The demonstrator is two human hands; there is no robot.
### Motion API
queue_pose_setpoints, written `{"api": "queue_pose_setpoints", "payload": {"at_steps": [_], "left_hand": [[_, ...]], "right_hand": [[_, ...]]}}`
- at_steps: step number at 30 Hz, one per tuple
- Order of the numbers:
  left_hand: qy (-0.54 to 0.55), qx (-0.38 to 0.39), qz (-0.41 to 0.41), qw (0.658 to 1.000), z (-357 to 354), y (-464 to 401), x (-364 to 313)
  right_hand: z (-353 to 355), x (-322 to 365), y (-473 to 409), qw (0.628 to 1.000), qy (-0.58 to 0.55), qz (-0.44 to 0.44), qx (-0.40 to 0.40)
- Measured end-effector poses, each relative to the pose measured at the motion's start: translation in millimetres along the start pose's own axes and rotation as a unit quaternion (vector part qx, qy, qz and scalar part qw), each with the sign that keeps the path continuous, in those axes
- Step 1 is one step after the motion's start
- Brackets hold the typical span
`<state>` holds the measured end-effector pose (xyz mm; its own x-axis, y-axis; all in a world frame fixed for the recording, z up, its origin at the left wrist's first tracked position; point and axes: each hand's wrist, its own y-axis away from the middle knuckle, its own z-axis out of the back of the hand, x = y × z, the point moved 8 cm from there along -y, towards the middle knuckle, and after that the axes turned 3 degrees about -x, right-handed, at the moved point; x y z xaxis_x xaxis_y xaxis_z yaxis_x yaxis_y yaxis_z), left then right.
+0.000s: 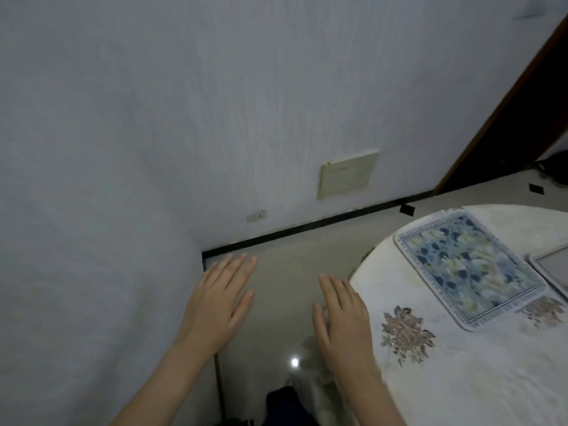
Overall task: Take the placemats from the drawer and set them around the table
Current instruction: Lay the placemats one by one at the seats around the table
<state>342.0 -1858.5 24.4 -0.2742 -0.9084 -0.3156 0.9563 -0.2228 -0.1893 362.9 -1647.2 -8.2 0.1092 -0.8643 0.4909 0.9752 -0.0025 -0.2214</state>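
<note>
Our left hand (215, 305) and right hand (341, 315) hovered flat and empty; a blue floral rectangular placemat (470, 272) lay near the bench (461, 379) edge.

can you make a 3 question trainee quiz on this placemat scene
1. True or false: the left hand holds a placemat.
2. What lies on the white flower-embroidered tablecloth? A) blue floral rectangular placemat B) red bowl C) green bottle
3. Fill in: both hands hover with fingers ____.

Key: 1 false; 2 A; 3 straight. The right hand is empty too.
</note>
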Motion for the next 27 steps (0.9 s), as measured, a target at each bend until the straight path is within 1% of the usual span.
{"api": "queue_pose_setpoints", "payload": {"at_steps": [5,7,13,18,23,27], "left_hand": [[0.011,0.028,-0.037,0.999,-15,-61,-1],[0.022,0.051,-0.057,0.997,-27,-81,0],[0.043,0.115,-0.160,0.980,-68,-152,11],[0.085,0.136,-0.234,0.959,-76,-223,30],[0.096,0.144,-0.304,0.937,-69,-292,49],[0.108,0.149,-0.341,0.922,-73,-336,42]], "right_hand": [[1,-18,-36,0.999,0.016,-0.049,-0.010],[1,-26,-47,0.997,0.030,-0.074,-0.020],[-14,-38,-81,0.981,0.069,-0.175,-0.040],[-37,-25,-122,0.961,0.117,-0.247,-0.050],[-56,-1,-170,0.944,0.151,-0.288,-0.049],[-54,-4,-192,0.925,0.166,-0.336,-0.065]]}}
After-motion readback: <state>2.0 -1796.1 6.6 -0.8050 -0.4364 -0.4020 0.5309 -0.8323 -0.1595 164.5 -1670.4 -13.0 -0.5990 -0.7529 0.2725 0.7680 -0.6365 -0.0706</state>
